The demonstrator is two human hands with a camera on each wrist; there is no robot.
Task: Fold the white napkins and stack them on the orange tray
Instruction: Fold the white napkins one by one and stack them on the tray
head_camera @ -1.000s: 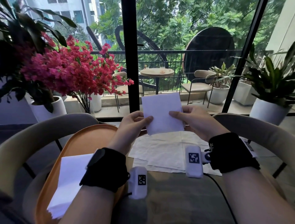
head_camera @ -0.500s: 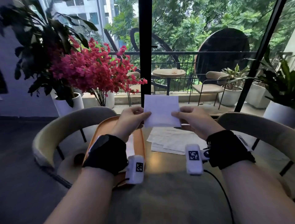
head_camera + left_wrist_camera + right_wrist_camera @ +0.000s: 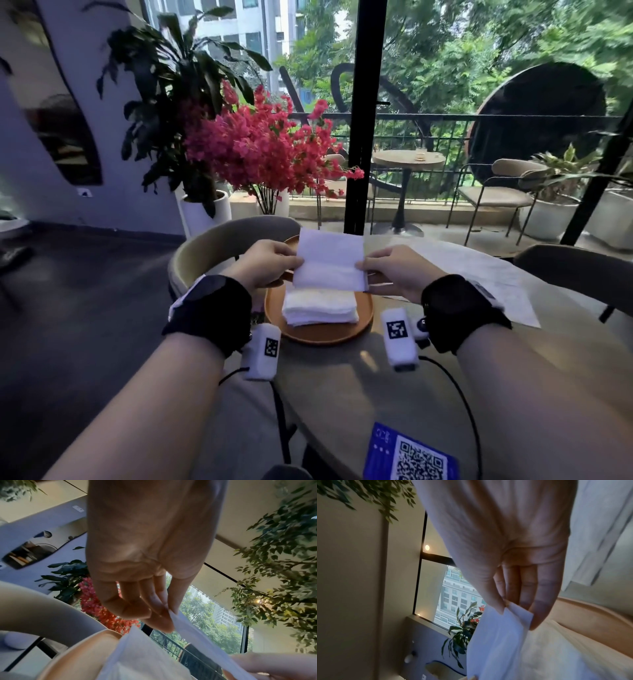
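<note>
A folded white napkin [image 3: 329, 260] hangs in the air above the orange tray [image 3: 363, 318], held at both side edges. My left hand [image 3: 270, 262] pinches its left edge between thumb and fingers [image 3: 159, 615]. My right hand [image 3: 390, 269] pinches the right edge [image 3: 518, 609]. On the tray lies a stack of folded white napkins [image 3: 320, 306], directly beneath the held one. Unfolded napkins [image 3: 479, 274] lie spread flat on the round table to the right of the tray.
A blue QR card [image 3: 411, 455] lies at the table's near edge. Beige chairs stand behind the tray [image 3: 222, 240] and at the right [image 3: 582, 270]. Potted plants and red flowers [image 3: 263, 150] stand by the glass wall beyond.
Both hands have carried the folded napkin leftward from above the spread napkins to above the tray's stack. The head view has swung left.
</note>
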